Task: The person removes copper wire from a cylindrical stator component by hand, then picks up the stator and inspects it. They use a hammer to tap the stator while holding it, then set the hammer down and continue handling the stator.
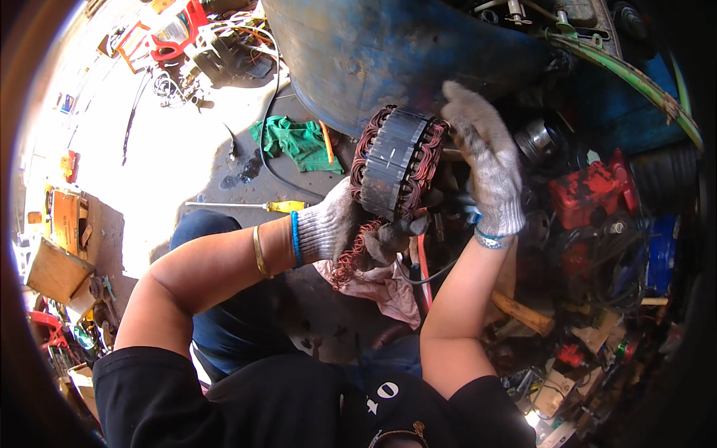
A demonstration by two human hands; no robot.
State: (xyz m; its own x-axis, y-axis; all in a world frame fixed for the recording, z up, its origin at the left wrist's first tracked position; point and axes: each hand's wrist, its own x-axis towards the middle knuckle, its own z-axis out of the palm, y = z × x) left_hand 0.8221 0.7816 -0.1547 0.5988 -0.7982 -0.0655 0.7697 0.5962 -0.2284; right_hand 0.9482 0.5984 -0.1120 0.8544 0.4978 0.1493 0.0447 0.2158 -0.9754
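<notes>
A stator point(390, 160), a grey laminated ring with reddish-brown copper windings bulging along both edges, is held up in front of me. My left hand point(337, 218), in a white knitted glove with dirty fingertips, grips it from the lower left. Beneath that hand hangs a bunch of loose copper winding point(351, 257); whether it joins the stator cannot be told. My right hand point(489, 160), also gloved, is raised at the stator's right side with fingers stretched out. Its fingers are close to the windings, and contact is unclear.
A large blue drum point(358, 56) stands just beyond. On the floor lie a green cloth point(295, 143), a yellow-handled screwdriver point(284, 206) and a pink cloth point(385, 291). A red metal part point(594, 190), a wooden handle point(523, 312) and mixed scrap crowd the right side.
</notes>
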